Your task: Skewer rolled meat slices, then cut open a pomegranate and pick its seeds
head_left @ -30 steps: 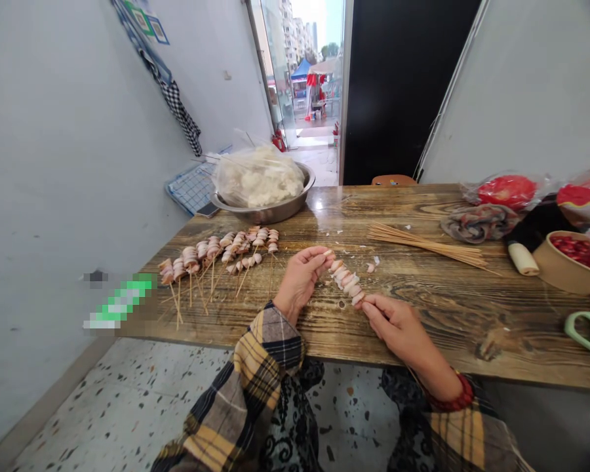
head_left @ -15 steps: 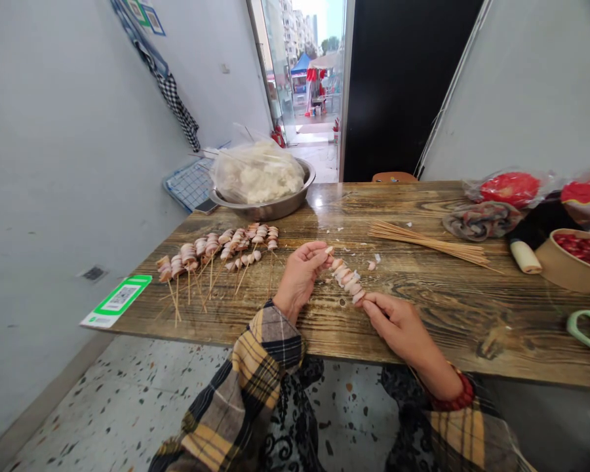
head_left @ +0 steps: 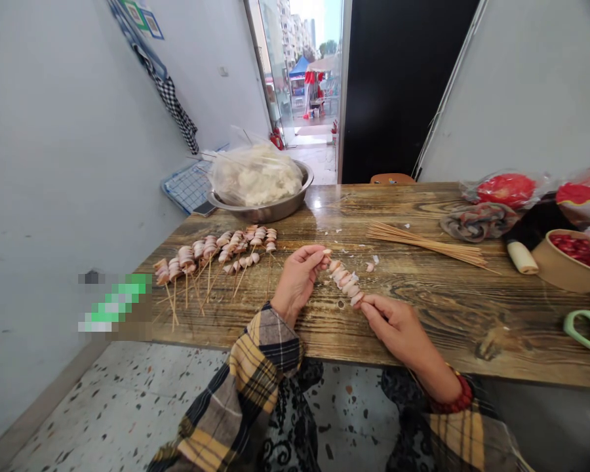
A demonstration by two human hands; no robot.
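A skewer threaded with pale pink, rounded pieces is held tilted just above the wooden table. My right hand grips its lower end, thumb and forefinger pressed together below the pieces. At the upper end, my left hand pinches a small pale piece by the skewer's tip; the tip itself is hard to make out. One loose bit of the same pale stuff lies beyond the skewer, among white scraps. To the left, several filled skewers rest in a row with their bare sticks toward me.
A metal basin holding a bag of white stuff stands at the back left. Bare bamboo sticks lie at the right, near a rolled cloth, a tub of red pieces and green-handled scissors.
Both hands keep nearly the same hold on the skewer. The whole view has shifted very slightly. The sign at the table's left corner is now pixelated.
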